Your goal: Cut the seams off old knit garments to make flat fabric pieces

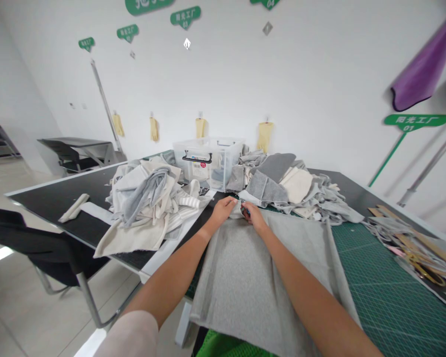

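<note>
A large piece of grey fabric (245, 267) lies over the table's front edge and hangs toward me. At its far edge, my left hand (224, 209) pinches the cloth between thumb and fingers. Just to the right, my right hand (253, 217) is closed around small dark-handled scissors (246, 212), close to that same edge. The blades are too small to make out clearly. Beyond my hands sit grey and cream fabric pieces (269, 186) in a heap.
A clear plastic box (217, 163) stands at the back. Left of it is a pile of pale cloth (144, 193). A green cutting mat (379, 267) covers the right side, with gold-handled scissors (425, 272) and scraps. A black chair (55, 253) stands at left.
</note>
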The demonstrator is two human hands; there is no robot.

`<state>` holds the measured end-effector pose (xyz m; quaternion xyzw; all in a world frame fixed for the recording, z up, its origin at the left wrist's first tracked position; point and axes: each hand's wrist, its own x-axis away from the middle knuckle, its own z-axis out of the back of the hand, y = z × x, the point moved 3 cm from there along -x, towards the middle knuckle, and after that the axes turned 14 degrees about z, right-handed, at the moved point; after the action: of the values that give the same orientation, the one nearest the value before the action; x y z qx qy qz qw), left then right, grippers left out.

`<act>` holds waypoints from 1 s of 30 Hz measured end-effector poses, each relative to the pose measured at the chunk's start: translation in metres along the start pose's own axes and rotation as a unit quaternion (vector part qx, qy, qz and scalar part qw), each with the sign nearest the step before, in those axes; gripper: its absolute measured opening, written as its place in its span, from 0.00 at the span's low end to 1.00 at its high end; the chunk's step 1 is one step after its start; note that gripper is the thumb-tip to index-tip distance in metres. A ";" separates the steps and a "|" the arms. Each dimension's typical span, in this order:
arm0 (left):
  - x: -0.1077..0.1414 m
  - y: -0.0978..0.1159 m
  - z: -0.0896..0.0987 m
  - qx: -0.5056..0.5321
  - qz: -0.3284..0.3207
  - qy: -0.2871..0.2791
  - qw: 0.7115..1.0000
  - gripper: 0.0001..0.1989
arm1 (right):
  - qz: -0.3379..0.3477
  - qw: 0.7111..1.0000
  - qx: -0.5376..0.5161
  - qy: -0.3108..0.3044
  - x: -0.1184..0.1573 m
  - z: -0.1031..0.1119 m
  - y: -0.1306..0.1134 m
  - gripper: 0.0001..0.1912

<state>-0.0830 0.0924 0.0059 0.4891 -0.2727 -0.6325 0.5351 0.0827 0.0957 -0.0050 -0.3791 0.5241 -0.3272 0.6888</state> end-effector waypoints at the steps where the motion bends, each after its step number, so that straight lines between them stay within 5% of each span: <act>1: 0.001 0.001 0.000 0.002 0.000 -0.001 1.000 0.19 | 0.004 1.000 0.005 0.002 0.001 0.000 0.000 0.18; 12: 0.000 -0.005 -0.003 0.025 0.007 0.002 1.000 0.17 | 0.103 0.988 0.115 0.021 0.012 -0.004 -0.022 0.23; 30: 0.004 0.003 0.001 0.083 0.030 0.001 0.996 0.15 | 0.103 0.968 0.228 0.010 0.014 -0.009 -0.031 0.19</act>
<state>-0.0827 0.0879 0.0081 0.5238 -0.3383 -0.5912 0.5116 0.0758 0.0665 0.0134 -0.1524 0.4790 -0.3691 0.7818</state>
